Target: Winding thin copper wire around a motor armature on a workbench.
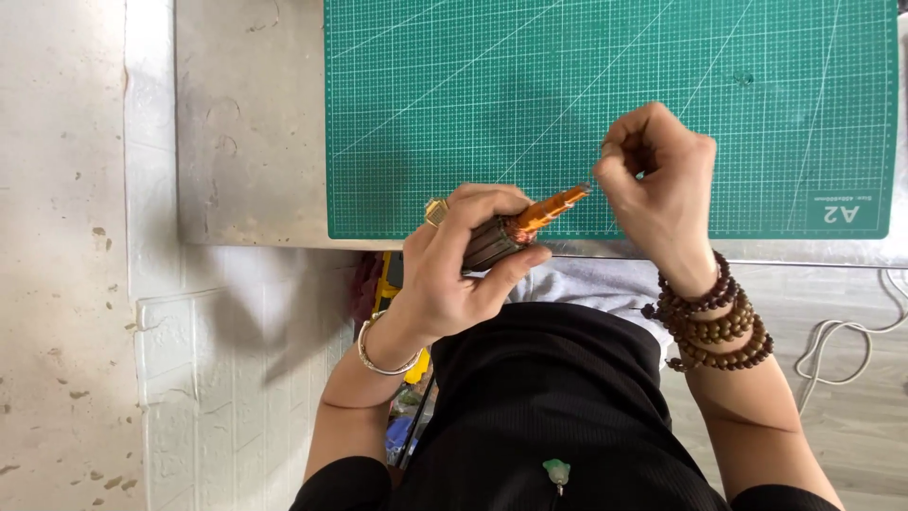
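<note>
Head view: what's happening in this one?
A person works over the near edge of a green cutting mat on a grey table. The left hand grips a dark cylindrical part with copper windings and an orange end, tilted up to the right. The right hand, fingers curled, pinches at the orange tip; what it holds is too small to tell. Bead bracelets ring the right wrist, a silver bangle the left.

Two hands are in view: the left hand (454, 274) and the right hand (662, 180). Between them is one motor rotor (515, 232), gripped by the left hand. Behind both hands lies one green cutting mat (605, 95). One silver bangle (383, 355) circles the left wrist. The right wrist carries what look like three bead bracelets (714, 322), though they overlap. One white cable (842, 345) lies right of the right wrist.
</note>
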